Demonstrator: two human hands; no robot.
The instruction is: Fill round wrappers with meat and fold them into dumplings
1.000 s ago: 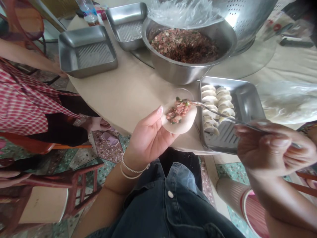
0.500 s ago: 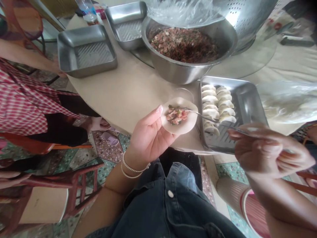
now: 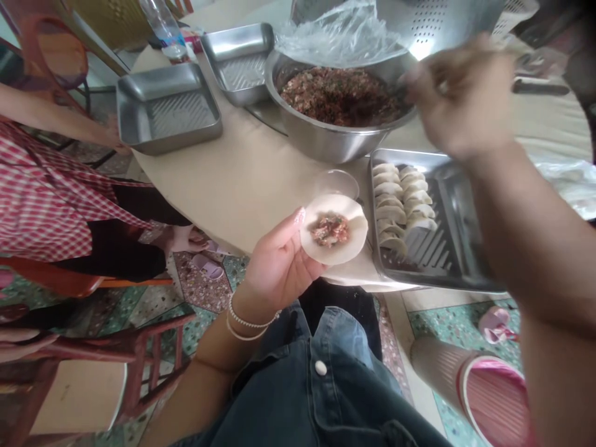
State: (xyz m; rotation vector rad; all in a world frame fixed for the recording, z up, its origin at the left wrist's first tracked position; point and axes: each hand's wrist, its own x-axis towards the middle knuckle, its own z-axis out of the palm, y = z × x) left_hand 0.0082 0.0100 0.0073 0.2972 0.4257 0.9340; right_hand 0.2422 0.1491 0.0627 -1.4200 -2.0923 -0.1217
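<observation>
On the fingers of my left hand rests a round dumpling wrapper, its rim pinched under the thumb. A small mound of meat filling sits at the wrapper's middle. My right hand, smeared by motion, is closed at the right rim of a large steel bowl. It holds a thin metal spoon, now mostly hidden by the fingers and blur. Minced meat filling with green bits lies in the bowl. Folded dumplings stand in two rows in a metal tray under my right forearm.
Two more metal trays, one nearer and one farther, sit at the table's left. Clear plastic hangs over the bowl, with a colander behind. A person in a checked garment is at left; a bin stands below right.
My right hand has moved from the wrapper up and away to the bowl's right rim, taking the spoon along. The filling stays on the wrapper; my left hand has hardly moved.
</observation>
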